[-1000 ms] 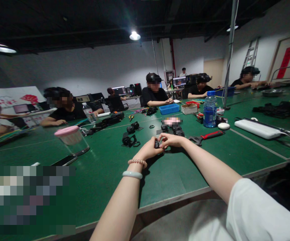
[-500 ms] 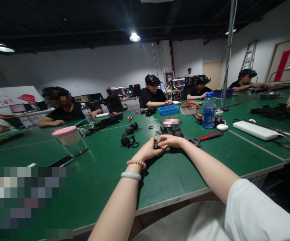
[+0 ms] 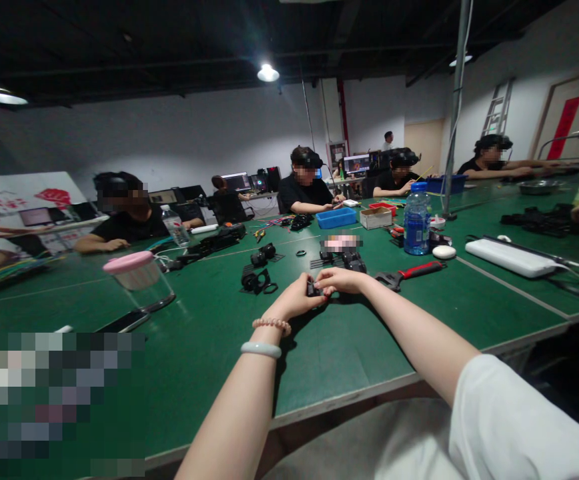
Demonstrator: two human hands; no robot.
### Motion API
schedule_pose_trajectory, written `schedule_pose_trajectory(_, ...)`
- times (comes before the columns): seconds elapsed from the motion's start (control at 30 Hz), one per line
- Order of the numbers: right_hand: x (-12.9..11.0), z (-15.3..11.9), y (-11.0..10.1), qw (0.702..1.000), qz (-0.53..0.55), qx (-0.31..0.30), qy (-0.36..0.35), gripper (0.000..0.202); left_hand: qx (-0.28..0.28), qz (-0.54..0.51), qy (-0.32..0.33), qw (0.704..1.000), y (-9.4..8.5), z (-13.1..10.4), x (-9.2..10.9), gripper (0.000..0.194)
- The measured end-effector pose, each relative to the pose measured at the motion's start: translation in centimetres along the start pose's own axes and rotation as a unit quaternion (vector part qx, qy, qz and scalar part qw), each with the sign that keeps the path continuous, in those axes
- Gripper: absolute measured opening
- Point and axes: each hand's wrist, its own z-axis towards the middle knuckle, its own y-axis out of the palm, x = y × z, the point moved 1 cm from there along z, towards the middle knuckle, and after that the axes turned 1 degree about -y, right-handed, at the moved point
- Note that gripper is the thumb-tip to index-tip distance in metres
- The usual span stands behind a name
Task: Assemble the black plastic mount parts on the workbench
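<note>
Between my two hands, low over the green table, is a small black part, mostly covered by fingers. My left hand is closed around its left side, with the thumb along the near edge. From the right, my right hand pinches at the same part with its fingertips. Black cylindrical parts and a loose black ring lie to the left of my hands. Just beyond my right hand sit more black parts. A wrench with a red and black handle lies to the right.
A blue-capped bottle, a white round object and a white power strip stand or lie at the right. A pink-lidded jar and a phone are at the left. Farther back are a blue tray and several seated people.
My hands stay at nearly the same place, the right fingers shifting slightly on the black part. Across the table, people's heads and hands have moved a little.
</note>
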Motion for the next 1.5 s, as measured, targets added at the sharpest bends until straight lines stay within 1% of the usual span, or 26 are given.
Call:
schedule_pose_trajectory(0.6, 0.1, 0.2, -0.1, 1.000, -0.003, 0.001, 0.012, 0.020, -0.006, 0.007, 0.000, 1.000, 0.0, 0.0, 0.0, 0.053)
schedule_pose_trajectory(0.67, -0.1, 0.0, -0.1, 1.000, 0.005, 0.000, 0.007, 0.022, -0.005, 0.007, 0.002, 1.000, -0.1, 0.0, 0.1, 0.053)
schedule_pose_trajectory(0.77, -0.6, -0.5, 0.1, 1.000, 0.021, -0.018, -0.002, 0.031, -0.008, 0.005, -0.001, 1.000, -0.1, 0.0, 0.2, 0.054)
schedule_pose_trajectory(0.9, -1.1, -1.0, 0.3, 0.999, 0.011, -0.035, -0.010, 0.038, -0.006, 0.005, -0.006, 1.000, -0.1, -0.1, 0.3, 0.053)
schedule_pose_trajectory(1.07, -1.1, -1.0, 0.4, 0.998, -0.025, -0.048, -0.033, 0.038, -0.007, 0.020, 0.004, 1.000, 0.1, 0.1, 0.0, 0.050)
schedule_pose_trajectory(1.2, -1.2, -1.1, 0.6, 0.998, -0.041, -0.039, -0.035, 0.037, -0.007, 0.019, 0.005, 1.000, 0.1, 0.2, -0.3, 0.051)
schedule_pose_trajectory(1.5, -0.9, -1.1, 0.5, 0.998, -0.046, -0.036, -0.032, 0.034, -0.011, 0.003, -0.009, 1.000, -0.1, -0.1, 0.4, 0.050)
